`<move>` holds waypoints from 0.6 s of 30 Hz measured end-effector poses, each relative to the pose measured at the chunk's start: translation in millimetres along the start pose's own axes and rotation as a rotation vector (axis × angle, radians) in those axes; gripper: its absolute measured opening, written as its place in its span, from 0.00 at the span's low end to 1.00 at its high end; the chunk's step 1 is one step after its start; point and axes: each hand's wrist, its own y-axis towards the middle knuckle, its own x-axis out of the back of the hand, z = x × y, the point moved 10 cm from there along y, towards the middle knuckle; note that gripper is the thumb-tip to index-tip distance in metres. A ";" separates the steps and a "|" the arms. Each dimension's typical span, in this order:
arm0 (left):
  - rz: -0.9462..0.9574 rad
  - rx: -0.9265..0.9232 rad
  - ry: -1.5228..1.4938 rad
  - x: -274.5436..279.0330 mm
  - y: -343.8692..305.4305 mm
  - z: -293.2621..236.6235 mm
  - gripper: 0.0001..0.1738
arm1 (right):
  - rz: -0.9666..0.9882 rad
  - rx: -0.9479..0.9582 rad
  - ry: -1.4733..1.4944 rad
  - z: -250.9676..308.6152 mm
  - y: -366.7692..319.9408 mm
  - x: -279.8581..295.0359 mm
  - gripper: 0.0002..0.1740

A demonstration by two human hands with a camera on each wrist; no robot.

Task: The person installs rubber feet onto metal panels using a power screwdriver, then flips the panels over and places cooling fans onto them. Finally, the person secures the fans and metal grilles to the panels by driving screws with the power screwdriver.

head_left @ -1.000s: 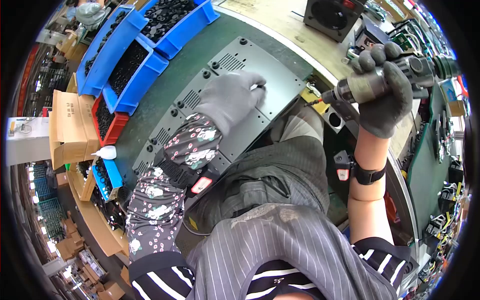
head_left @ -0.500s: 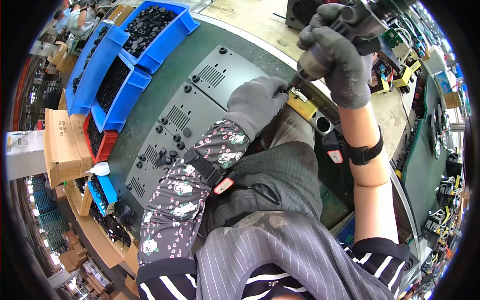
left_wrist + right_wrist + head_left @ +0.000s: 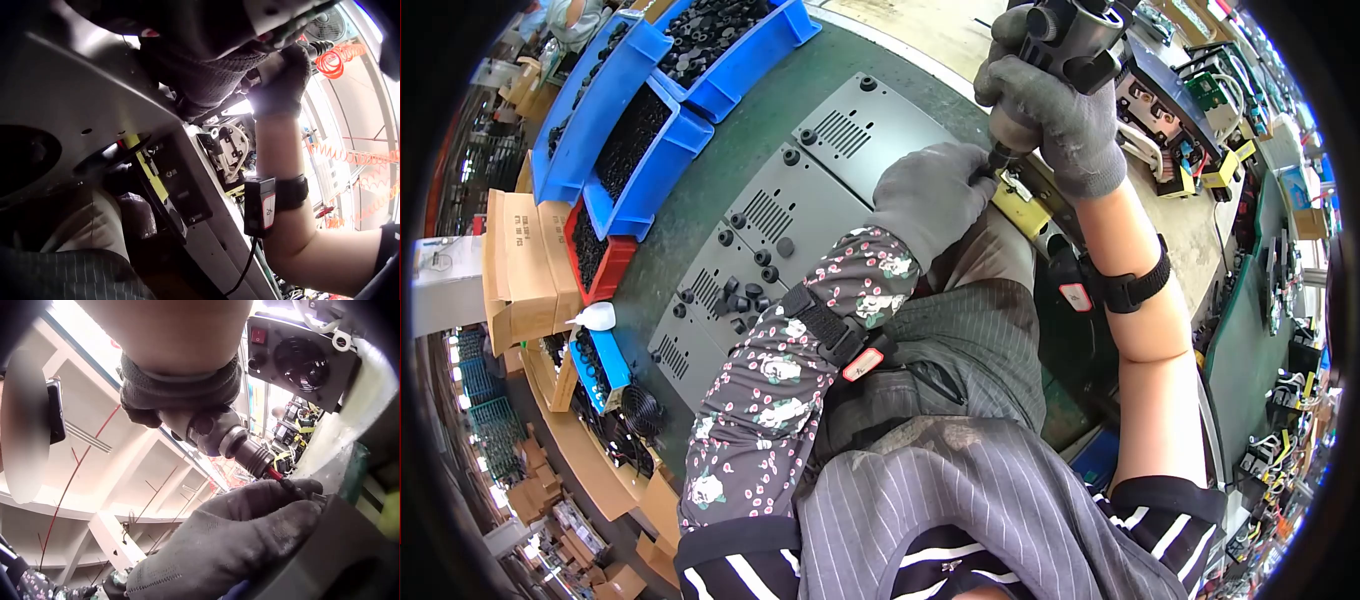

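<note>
the right hand (image 3: 1065, 125) is wrapped round a power driver (image 3: 1075, 35), at one o'clock from the left hand (image 3: 930, 195). the left hand's thumb and finger pinch narrowly at the bit (image 3: 285, 483), by the edge of the grey panels (image 3: 880, 125) on the worktop (image 3: 745, 145). loose black caps (image 3: 733, 302) lie at eight o'clock from it, blue bins (image 3: 762, 52) at ten.
</note>
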 end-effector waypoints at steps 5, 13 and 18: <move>0.052 0.260 -1.111 3.3 -0.1 51.2 0.17 | -0.007 -0.179 0.228 -14.7 2.0 -5.9 0.17; -0.019 0.362 -1.933 54.5 -91.2 74.4 0.17 | 0.004 0.190 0.143 37.7 -6.2 0.4 0.19; 0.044 0.354 -2.027 32.9 -132.2 76.5 0.18 | 0.068 0.085 0.449 54.9 -39.5 -25.0 0.21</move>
